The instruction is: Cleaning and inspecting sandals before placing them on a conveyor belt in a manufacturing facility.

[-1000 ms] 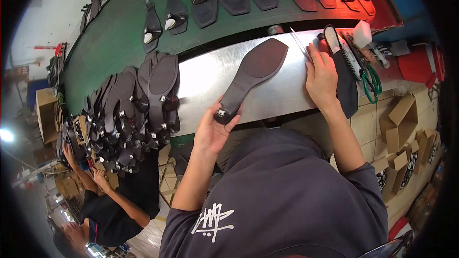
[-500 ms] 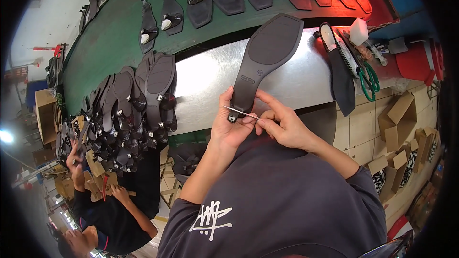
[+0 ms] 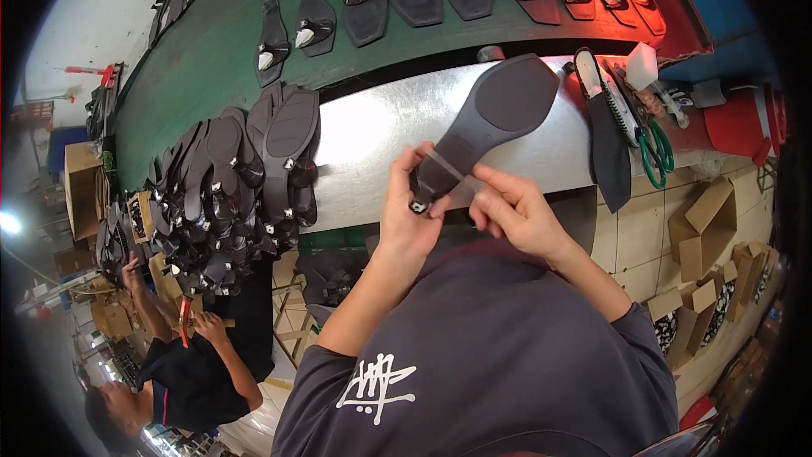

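Observation:
My left hand [image 3: 408,216] grips the narrow heel end of a black sandal [image 3: 516,103], whose sole faces up and whose wide toe end points away to the right over the metal bench. A small shiny piece shows at the heel end by my fingertips. In my right hand [image 3: 520,216] is a thin, flat metal blade [image 3: 447,164], pinched between thumb and fingers and smeared by motion. It lies across the narrow part of the sole near the heel. Whether its edge touches the sole I cannot tell.
A heap of black sandals [image 3: 224,148] stands left on the metal bench [image 3: 364,152]. More sandals line the green belt [image 3: 199,76], reddish-lit at right. Green-handled scissors [image 3: 658,156] and a dark insole [image 3: 611,169] lie right. A co-worker [image 3: 203,372] holds a red-headed hammer [image 3: 185,322].
The sandal has shifted right and nearer, its toe end turning rightward. The blade has moved from the heel tip further up the sole and changed its slant. The co-worker's hands have lowered slightly.

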A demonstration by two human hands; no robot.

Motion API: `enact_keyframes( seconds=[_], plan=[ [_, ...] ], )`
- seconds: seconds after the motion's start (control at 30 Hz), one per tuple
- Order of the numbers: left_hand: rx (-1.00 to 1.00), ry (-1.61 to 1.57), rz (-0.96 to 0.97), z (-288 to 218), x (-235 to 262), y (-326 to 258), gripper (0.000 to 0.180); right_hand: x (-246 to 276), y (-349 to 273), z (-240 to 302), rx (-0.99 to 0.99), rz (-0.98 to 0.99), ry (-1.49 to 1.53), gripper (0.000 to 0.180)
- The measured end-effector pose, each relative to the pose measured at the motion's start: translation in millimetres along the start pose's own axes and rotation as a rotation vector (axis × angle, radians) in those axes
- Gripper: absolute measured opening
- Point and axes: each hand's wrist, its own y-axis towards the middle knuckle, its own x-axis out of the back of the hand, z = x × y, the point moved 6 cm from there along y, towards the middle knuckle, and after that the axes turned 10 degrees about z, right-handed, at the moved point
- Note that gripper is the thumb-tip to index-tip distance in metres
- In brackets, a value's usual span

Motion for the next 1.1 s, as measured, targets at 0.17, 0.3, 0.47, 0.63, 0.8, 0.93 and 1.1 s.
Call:
enact_keyframes(
  seconds=[0.17,0.3,0.47,0.63,0.8,0.93,1.1],
  plan=[
    [-0.581,0.600,-0.073,-35.1,-8.7,-11.8,0.072,-25.3,1.2,-4.9,-0.134,0.120,0.123,0.051],
    [-0.661,0.749,-0.047,-42.0,-7.4,-15.4,0.077,-29.8,3.6,-9.5,-0.167,0.134,0.367,0.046],
    [-0.637,0.759,-0.077,-46.3,-8.7,-16.5,0.088,-16.1,3.9,-13.6,-0.109,0.088,0.640,0.032],
    [-0.587,0.706,-0.122,-52.2,-5.1,-16.2,0.096,-10.7,1.4,12.2,0.079,-0.036,-0.324,0.020],
    [-0.563,0.755,-0.050,-48.6,-15.4,-17.7,0.100,-28.3,-1.9,31.7,0.477,-0.209,-0.919,0.018],
    [-0.562,0.641,-0.045,-51.2,-14.0,-15.7,0.095,-36.3,-1.4,28.9,0.479,-0.187,-0.919,0.017],
    [-0.231,0.183,0.067,-39.3,-5.6,-3.0,0.075,-58.3,-10.3,35.8,0.585,-0.008,-0.872,0.014]
  ],
)
